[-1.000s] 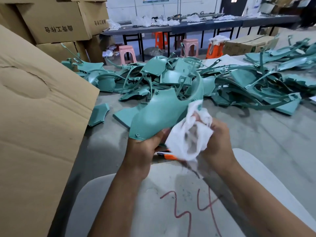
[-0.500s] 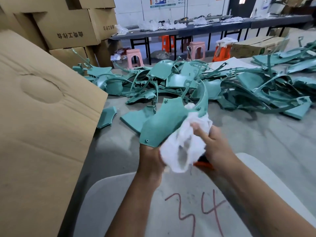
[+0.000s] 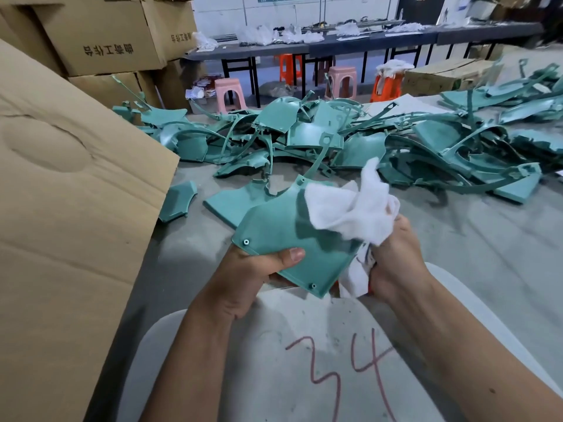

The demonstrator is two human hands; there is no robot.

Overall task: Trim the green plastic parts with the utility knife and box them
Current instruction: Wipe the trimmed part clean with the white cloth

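1. Head view, far left: a tilted cardboard box (image 3: 70,208) stood at the desk (image 3: 457,239) edge.
2. Left hand (image 3: 243,275) had its grip closed on the lower edge of a green plastic part (image 3: 283,236), thumb on top, held above the desk.
3. Right hand (image 3: 396,260) gripped a white cloth (image 3: 350,211) lying on that part; an orange sliver beneath may be the knife.
4. Judgement: wipe with the part held steady before boxing.
5. Untrimmed parts (image 3: 396,147) lay heaped beyond.
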